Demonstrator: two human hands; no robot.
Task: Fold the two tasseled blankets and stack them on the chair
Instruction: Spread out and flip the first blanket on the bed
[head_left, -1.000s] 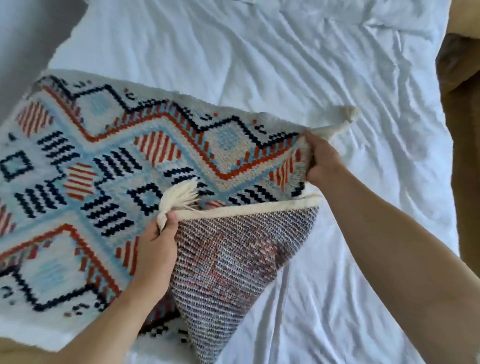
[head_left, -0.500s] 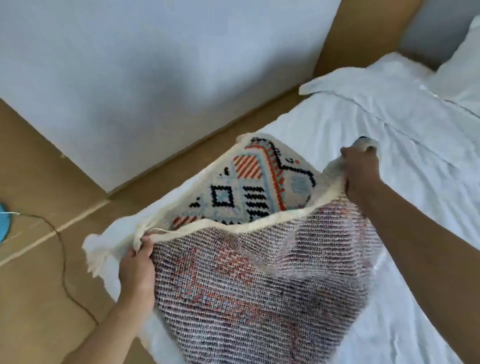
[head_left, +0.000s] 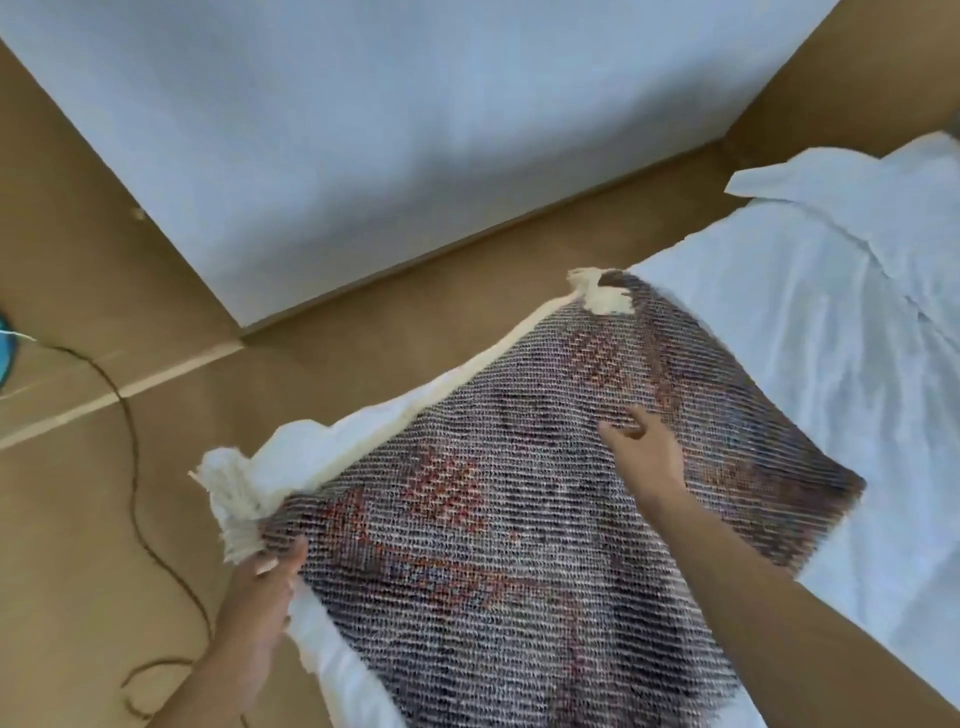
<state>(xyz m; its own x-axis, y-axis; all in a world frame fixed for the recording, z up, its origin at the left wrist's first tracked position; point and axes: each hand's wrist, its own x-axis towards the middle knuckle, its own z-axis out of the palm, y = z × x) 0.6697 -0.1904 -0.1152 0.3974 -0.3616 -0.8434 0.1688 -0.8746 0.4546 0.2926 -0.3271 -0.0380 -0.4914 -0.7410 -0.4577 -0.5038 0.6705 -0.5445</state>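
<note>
One tasseled blanket lies folded over on the corner of the bed, its dull grey-red reverse side up, cream hem and tassels along its left edge. My left hand rests at the near-left corner beside the tassels, fingers on the fabric edge. My right hand hovers or presses flat on the middle of the blanket, fingers spread, holding nothing. A second tassel sits at the far corner. No second blanket and no chair are in view.
The bed's white sheet spreads to the right. A brown floor lies to the left with a dark cable snaking across it. A white wall panel stands behind; a blue object sits at the left edge.
The lifted half of the blanket has been laid down over the patterned side. My right hand has let go of its corner and moved onto the middle. My left hand has lowered with its corner.
</note>
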